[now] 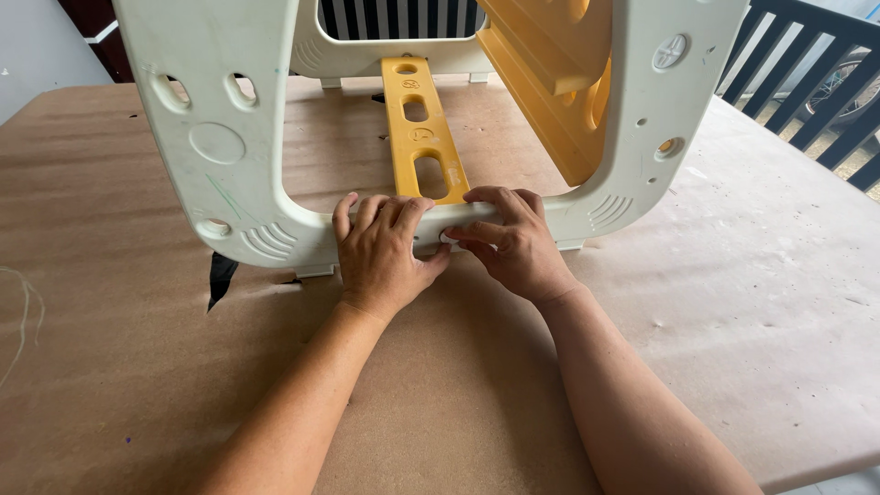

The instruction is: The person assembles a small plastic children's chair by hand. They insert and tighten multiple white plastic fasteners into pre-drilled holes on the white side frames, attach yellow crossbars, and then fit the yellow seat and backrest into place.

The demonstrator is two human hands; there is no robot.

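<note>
Two hands on the lower bar of a cream plastic frame standing on a brown worktop.

Head view: the left hand point(383, 249) curls its fingers over the cream frame point(229, 156) at the middle of its bottom bar, grip closed on it. The right hand point(509, 240) lies beside it, fingers over the same bar, thumb tip pressing a small round cap point(446, 236). A yellow slotted strut point(420, 128) runs back behind the hands across the worktop point(761, 275).
</note>
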